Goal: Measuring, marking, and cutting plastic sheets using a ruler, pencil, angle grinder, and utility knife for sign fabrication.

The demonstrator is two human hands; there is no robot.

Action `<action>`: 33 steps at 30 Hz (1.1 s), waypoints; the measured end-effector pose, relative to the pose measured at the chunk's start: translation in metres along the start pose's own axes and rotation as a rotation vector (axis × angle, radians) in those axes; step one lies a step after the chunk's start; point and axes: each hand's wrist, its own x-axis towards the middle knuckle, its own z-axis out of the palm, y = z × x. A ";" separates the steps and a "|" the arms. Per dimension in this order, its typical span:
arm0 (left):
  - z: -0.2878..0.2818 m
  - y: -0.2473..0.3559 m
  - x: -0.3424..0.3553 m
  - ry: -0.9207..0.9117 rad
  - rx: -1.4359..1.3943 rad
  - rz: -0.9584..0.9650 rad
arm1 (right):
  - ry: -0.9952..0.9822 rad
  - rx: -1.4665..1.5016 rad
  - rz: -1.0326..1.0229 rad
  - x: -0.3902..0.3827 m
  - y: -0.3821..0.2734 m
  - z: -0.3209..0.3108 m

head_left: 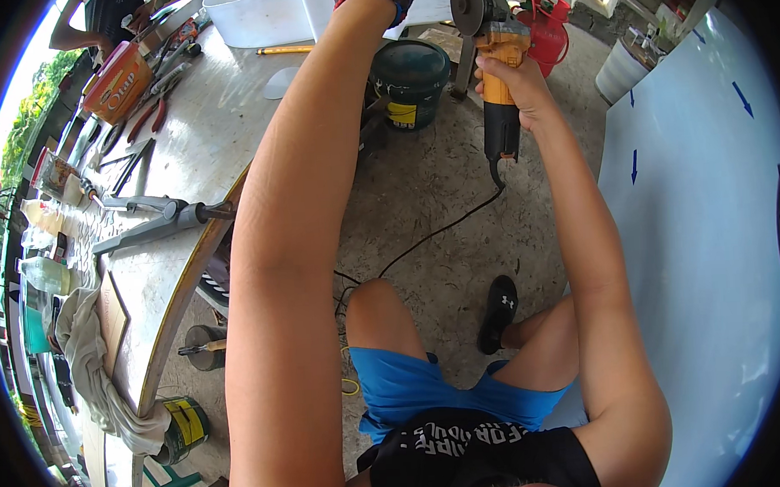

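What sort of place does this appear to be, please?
It looks like a small workshop, probably partly open-air: the right hand grips an orange-and-black angle grinder, hand tools such as red-handled pliers lie on the worktable, and the floor looks like bare concrete.

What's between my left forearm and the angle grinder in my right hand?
In the head view, a dark green bucket and, nearer the angle grinder, a metal upright, with concrete floor showing around them.

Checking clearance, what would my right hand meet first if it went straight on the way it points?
Your right hand would probably bring its grinder to the white panel first, though depth is unclear.
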 end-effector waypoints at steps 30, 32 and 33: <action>0.003 -0.002 0.001 0.018 -0.012 -0.003 | 0.007 -0.008 -0.007 -0.001 0.006 0.002; 0.003 -0.002 0.000 0.023 -0.021 -0.004 | 0.005 -0.005 0.001 -0.002 0.007 0.001; 0.003 -0.002 0.000 0.028 -0.031 -0.003 | -0.001 -0.003 0.003 -0.002 0.009 0.001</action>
